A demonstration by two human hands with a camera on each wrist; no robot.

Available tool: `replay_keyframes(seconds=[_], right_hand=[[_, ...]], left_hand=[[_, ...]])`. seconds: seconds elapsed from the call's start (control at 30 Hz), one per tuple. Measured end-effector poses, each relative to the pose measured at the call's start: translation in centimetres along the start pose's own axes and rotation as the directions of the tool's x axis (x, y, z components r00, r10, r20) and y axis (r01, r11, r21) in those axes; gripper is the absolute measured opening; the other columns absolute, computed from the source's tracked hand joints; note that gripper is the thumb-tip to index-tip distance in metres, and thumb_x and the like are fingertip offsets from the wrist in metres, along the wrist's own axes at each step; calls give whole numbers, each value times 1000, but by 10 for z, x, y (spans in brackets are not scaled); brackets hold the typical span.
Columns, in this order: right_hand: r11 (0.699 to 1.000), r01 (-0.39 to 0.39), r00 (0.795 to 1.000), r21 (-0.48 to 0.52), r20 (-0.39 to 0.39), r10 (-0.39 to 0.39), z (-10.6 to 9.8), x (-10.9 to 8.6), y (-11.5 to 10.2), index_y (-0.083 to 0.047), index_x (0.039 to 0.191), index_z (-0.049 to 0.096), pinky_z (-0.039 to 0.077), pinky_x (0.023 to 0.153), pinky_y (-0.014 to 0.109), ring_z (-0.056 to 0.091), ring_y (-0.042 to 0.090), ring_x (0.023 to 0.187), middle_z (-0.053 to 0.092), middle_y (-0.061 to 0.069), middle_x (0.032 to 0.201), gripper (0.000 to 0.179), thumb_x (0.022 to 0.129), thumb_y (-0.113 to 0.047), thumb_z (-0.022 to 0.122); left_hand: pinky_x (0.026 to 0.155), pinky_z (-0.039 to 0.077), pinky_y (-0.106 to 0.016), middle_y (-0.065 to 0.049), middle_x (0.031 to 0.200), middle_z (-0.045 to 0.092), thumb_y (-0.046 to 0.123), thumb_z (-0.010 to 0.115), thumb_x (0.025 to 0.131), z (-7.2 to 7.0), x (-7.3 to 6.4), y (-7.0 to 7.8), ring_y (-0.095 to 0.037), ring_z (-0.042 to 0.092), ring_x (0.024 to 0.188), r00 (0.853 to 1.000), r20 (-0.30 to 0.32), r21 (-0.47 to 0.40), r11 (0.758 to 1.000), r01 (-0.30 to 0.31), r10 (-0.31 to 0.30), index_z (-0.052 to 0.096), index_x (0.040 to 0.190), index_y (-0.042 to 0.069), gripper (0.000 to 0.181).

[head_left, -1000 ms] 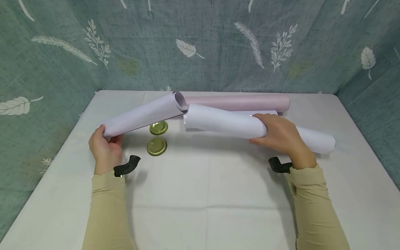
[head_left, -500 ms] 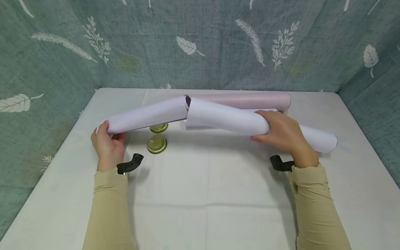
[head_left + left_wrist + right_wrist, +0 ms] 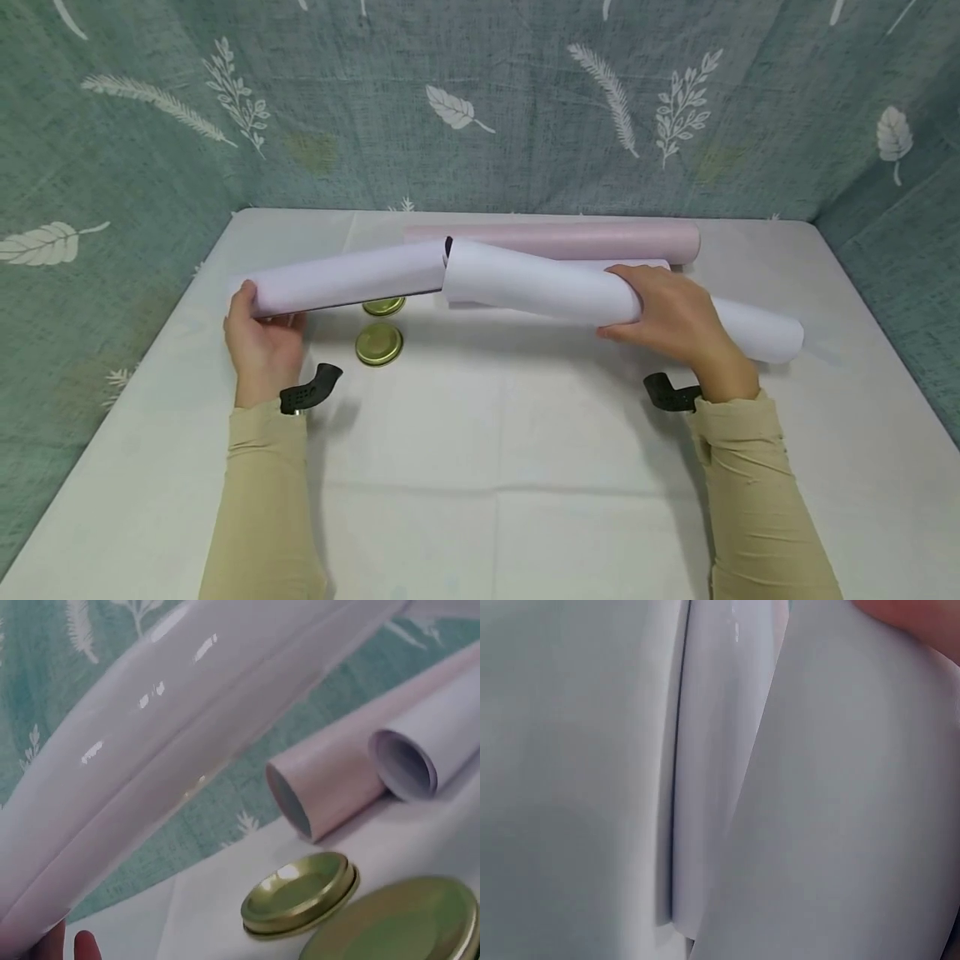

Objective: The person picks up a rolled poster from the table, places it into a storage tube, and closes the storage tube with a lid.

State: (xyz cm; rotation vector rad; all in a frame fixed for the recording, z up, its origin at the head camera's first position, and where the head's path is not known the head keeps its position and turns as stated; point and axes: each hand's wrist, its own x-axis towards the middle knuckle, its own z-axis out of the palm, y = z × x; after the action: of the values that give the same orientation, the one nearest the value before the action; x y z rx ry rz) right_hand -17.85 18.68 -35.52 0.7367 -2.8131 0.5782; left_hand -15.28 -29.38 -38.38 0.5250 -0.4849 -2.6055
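Observation:
My left hand [image 3: 262, 350] holds the outer end of a pale lilac paper roll [image 3: 352, 277], thumb on its near side and fingertips showing beneath. In the left wrist view this raised roll [image 3: 172, 712] looks glossy, with a long seam. A white paper roll [image 3: 540, 283] slants down to the right, and my right hand [image 3: 667, 321] grips it around its middle. The inner ends of the two rolls meet end to end above the table; whether one sits inside the other cannot be told. In the right wrist view, the white roll [image 3: 847, 795] fills the right side.
Behind lie a pink roll [image 3: 570, 242] and another pale roll [image 3: 648, 264], partly hidden, its hollow end [image 3: 409, 766] showing in the left wrist view. Two gold jar lids [image 3: 378, 344] lie on the white table [image 3: 420, 517]. Patterned green cloth [image 3: 480, 108] surrounds the table.
The lilac roll's inner end has dropped and turned toward the white roll, so its round opening is now nearly hidden. My left hand has shifted slightly right; my right hand has barely moved.

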Motion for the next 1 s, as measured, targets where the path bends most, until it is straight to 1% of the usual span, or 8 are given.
replay_keyframes(seconds=[0.1, 0.23, 0.33, 0.43, 0.6, 0.73, 0.8, 1.0], right_hand=[[1000, 15, 1000, -7, 9, -15, 2, 2, -2, -28, 119, 51, 40, 73, 39, 50, 15, 92, 57, -10, 108, 69, 60, -59, 71], [999, 30, 999, -11, 25, -29, 4, 3, -5, -27, 120, 51, 40, 74, 40, 50, 16, 95, 57, -8, 109, 70, 61, -59, 71], [999, 33, 999, -15, 17, -33, 5, 3, -6, -26, 120, 51, 40, 74, 40, 50, 16, 95, 57, -7, 109, 70, 61, -59, 71], [999, 28, 1000, -17, 2, -28, 6, 3, -7, -28, 118, 52, 40, 73, 40, 50, 15, 93, 57, -10, 107, 69, 60, -58, 72], [999, 35, 999, -25, -5, -35, 7, 3, -7, -27, 119, 52, 40, 74, 40, 50, 15, 93, 57, -9, 108, 69, 60, -58, 72], [998, 48, 999, -33, -14, -48, 8, 3, -6, -26, 119, 52, 40, 74, 40, 50, 16, 93, 58, -8, 108, 70, 60, -58, 72], [998, 45, 999, -33, -18, -45, 9, 3, -6, -26, 119, 52, 41, 74, 40, 50, 16, 93, 57, -9, 108, 70, 60, -59, 72], [999, 41, 999, -33, -27, -42, 8, 3, -5, -26, 120, 51, 41, 74, 40, 50, 16, 95, 57, -9, 109, 71, 60, -59, 71]], left_hand=[[94, 31, -40, 0, 125, 37, 17, 66, 81, 0, 0, -3, -20, 40, 114, 997, 57, -101, 993, 65, -59, 35, 122, 24, 52], [93, 33, -44, -1, 125, 40, 20, 67, 80, 4, -2, -15, -22, 41, 115, 983, 122, -192, 969, 156, -135, 35, 122, 25, 53], [92, 32, -47, -2, 126, 41, 18, 68, 79, 7, -5, -26, -23, 42, 115, 972, 157, -232, 950, 208, -175, 36, 123, 25, 55], [93, 32, -49, -2, 128, 41, 17, 68, 79, 10, -8, -35, -24, 42, 116, 963, 189, -248, 939, 238, -194, 36, 123, 24, 55], [94, 31, -48, -3, 128, 41, 17, 67, 81, 16, -15, -51, -24, 42, 117, 942, 263, -202, 943, 266, -209, 36, 123, 21, 53], [93, 31, -45, -5, 122, 46, 21, 66, 81, 22, -23, -70, -24, 43, 114, 907, 339, -129, 942, 309, -251, 37, 128, 16, 55], [92, 31, -45, -6, 120, 49, 23, 66, 81, 25, -28, -79, -25, 45, 112, 893, 359, -103, 939, 328, -272, 38, 128, 15, 55], [95, 29, -45, -9, 113, 51, 21, 65, 82, 37, -44, -99, -26, 48, 106, 868, 401, -70, 935, 349, -294, 40, 123, 10, 49]])
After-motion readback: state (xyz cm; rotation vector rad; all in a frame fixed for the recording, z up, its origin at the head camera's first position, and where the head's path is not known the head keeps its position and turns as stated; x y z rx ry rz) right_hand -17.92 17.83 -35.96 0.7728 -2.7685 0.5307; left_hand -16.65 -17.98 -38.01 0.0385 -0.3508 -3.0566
